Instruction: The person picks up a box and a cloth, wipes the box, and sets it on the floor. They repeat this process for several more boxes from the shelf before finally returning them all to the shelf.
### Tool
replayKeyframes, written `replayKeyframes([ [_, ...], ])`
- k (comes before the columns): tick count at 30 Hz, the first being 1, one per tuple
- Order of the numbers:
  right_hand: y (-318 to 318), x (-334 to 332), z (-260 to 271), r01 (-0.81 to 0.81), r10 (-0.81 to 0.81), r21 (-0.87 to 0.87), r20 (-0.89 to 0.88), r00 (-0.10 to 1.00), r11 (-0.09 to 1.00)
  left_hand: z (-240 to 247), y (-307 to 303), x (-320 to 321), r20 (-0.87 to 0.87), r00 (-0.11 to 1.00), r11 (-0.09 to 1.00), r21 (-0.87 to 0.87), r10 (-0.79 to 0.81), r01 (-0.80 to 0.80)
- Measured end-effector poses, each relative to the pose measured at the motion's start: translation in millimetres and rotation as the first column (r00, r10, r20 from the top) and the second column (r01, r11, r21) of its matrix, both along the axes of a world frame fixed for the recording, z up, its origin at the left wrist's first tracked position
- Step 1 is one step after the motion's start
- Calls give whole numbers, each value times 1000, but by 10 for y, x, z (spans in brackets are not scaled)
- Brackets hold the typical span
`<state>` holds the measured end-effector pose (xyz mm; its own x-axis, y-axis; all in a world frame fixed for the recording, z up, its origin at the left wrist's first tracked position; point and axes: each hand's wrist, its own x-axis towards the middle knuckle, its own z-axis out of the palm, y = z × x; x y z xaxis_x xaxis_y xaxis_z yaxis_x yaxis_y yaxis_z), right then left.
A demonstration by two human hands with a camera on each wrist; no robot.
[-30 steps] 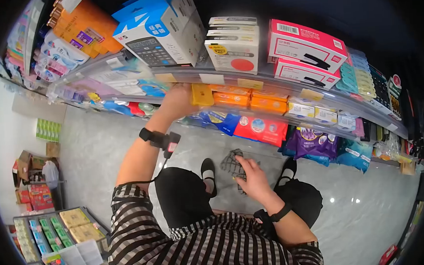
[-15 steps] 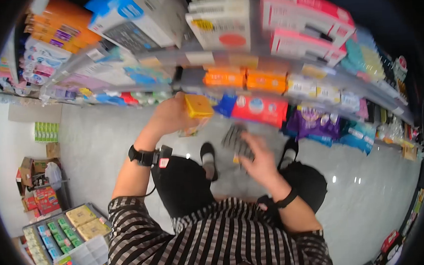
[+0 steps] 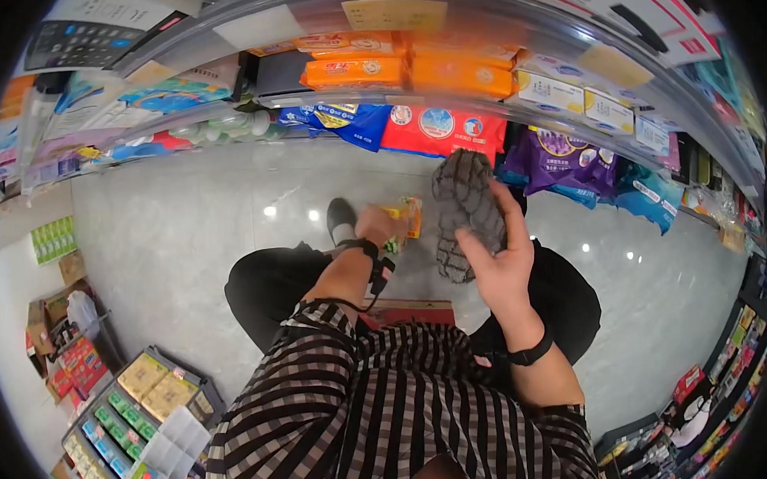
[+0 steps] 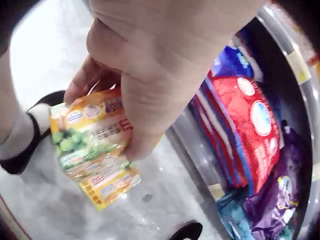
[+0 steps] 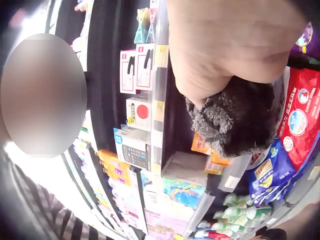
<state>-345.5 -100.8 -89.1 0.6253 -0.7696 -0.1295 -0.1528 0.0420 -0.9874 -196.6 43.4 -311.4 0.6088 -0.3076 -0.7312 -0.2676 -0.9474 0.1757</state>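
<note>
Low near the floor, my left hand (image 3: 385, 228) grips a yellow-and-orange packet (image 4: 92, 130) with green round fruit printed on it. A second, similar packet (image 4: 110, 187) shows just below it, partly overlapped in the left wrist view. My right hand (image 3: 508, 263) holds a grey fluffy cloth (image 3: 467, 213) with a dark check, thumb on the near side and fingers along the far edge. In the right wrist view the cloth (image 5: 232, 120) hangs bunched under the hand, in front of the shelves.
Across the front runs a shelf with orange packs (image 3: 357, 72) and white-and-yellow boxes (image 3: 558, 100). Beneath it hang a red bag (image 3: 443, 130) and a purple bag (image 3: 566, 156). A dark shelf gap (image 3: 279, 74) sits left of the orange packs. A shoe (image 3: 341, 216) stands beside my left hand.
My left hand has come down from the shelf with the yellow packet, to near the floor. My right hand has lifted the cloth toward the shelf. The head view has tilted down.
</note>
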Motion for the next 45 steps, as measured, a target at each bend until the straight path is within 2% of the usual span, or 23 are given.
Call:
replayKeyframes([
  [1, -17, 0, -19, -15, 15, -11, -18, 1000, 1000, 175, -115, -42, 0, 1000, 1000, 1, 6, -6],
  [3, -6, -9, -30, -45, 44, -24, -32, 999, 999, 468, -276, -116, -72, 953, 947, -110, 294, -300],
  [5, 0, 5, -43, -53, 49, -40, -82, 995, 998, 161, -280, -140, -56, 963, 956, -122, 262, -267],
  [7, 44, 9, -34, -64, 61, -41, -70, 996, 997, 36, -301, -173, 10, 994, 993, 35, 110, -110],
  [8, 53, 7, -26, -93, 88, -58, -93, 992, 994, -56, -268, -163, 34, 992, 992, 28, 121, -122],
  [10, 78, 50, 23, -117, 110, -73, -92, 990, 990, -63, -227, -28, -93, 995, 999, 36, -37, 40],
  [11, 89, 75, 8, -126, 121, -74, -72, 990, 989, -74, -188, 88, -73, 997, 999, 38, -26, 29],
  [13, 126, 65, -33, -112, 109, -47, -61, 992, 993, 315, -277, 379, -147, 972, 983, -21, -182, 180],
  [16, 129, 146, 33, -125, 124, -38, -21, 992, 991, 699, -317, 846, 222, 972, 977, -175, -79, 120],
  [18, 175, 171, 53, -110, 109, 23, 29, 994, 994, 1379, -259, 1041, 430, 902, 926, -352, 28, 139],
  [20, 207, 194, 78, -109, 107, 39, 51, 993, 993, 1981, -209, 1159, 561, 819, 846, -490, 119, 213],
  [22, 238, 197, 131, -97, 97, -6, 62, 993, 995, 2253, -203, 1384, 714, 679, 678, -584, 169, 446],
  [24, 277, 195, 91, -105, 107, -33, 62, 992, 994, 2429, -290, 1646, 800, 581, 630, -531, 151, 567],
  [25, 294, 195, 57, -119, 123, -60, 61, 991, 991, 2447, -368, 1776, 800, 581, 630, -531, 151, 567],
  [27, 316, 205, 20, -115, 121, -120, 47, 992, 986, 2469, -570, 2053, 898, 438, 695, -341, 43, 632],
  [28, 316, 201, 19, -125, 129, -161, 17, 991, 979, 2443, -649, 2162, 898, 437, 688, -346, 46, 638],
  [29, 286, 204, 8, -133, 133, -208, -11, 991, 969, 2420, -733, 2266, 907, 379, 749, -118, -186, 652],
  [30, 261, 194, -41, -132, 127, -265, -36, 991, 955, 2361, -826, 2417, 855, 317, 751, 120, -410, 649],
  [31, 230, 194, -50, -123, 119, -277, -34, 992, 953, 2135, -868, 2615, 895, 277, 744, 86, -350, 663],
  [33, 210, 198, -52, -120, 115, -220, -34, 993, 968, 1968, -966, 2846, 941, 284, 720, -67, -185, 691],
  [35, 166, 195, -6, -132, 123, -212, -54, 991, 968, 1933, -1055, 2940, 934, 303, 719, -80, -187, 691],
  [37, 140, 194, -22, -146, 137, -221, -56, 989, 964, 2011, -728, 2816, 915, 346, 721, -97, -207, 687],
  [45, 119, 144, 5, -164, 149, -176, -92, 984, 971, 2224, -712, 2894, 812, 514, 740, -162, -276, 653],
])
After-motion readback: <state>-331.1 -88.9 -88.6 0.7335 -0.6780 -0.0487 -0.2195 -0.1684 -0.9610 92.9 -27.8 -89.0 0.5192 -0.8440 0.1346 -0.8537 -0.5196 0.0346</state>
